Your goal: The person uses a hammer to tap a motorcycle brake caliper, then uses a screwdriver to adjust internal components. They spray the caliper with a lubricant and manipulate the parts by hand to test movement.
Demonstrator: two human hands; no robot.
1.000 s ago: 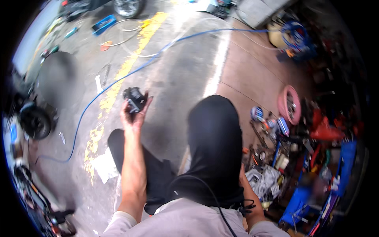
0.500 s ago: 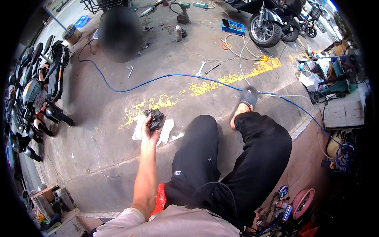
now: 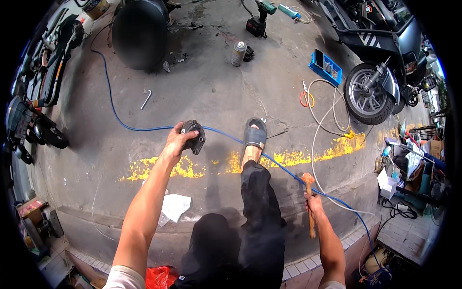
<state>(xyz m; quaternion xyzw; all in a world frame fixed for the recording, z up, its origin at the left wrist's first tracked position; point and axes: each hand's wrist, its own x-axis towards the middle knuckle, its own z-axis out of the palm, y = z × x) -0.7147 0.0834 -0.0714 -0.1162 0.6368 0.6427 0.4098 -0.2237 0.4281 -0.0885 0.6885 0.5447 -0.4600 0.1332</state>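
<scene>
My left hand (image 3: 175,142) is stretched out over the pavement. Its fingers grip a dark metal brake caliper (image 3: 195,137), held above the blue hose (image 3: 154,129). At the right, my right hand (image 3: 314,202) is wrapped round the wooden handle of a hammer (image 3: 308,178). The hammer's orange-coloured head points up and away from me, and the handle's end sticks out below my fist. My foot in a dark sandal (image 3: 254,136) stands across the hose, between the two hands. A crumpled white sheet (image 3: 176,207) lies below my left forearm.
An L-shaped hex key (image 3: 146,99), a spray can (image 3: 238,53), a cordless drill (image 3: 260,19), orange-handled scissors (image 3: 306,96) and a blue tray (image 3: 332,72) lie ahead. A parked scooter (image 3: 373,91) stands at the right. A pale hose (image 3: 314,144) trails over a low step.
My right hand has come into view with the hammer. The left hand has carried the caliper forward, away from the white sheet. My sandalled foot and the whole view have moved forward.
</scene>
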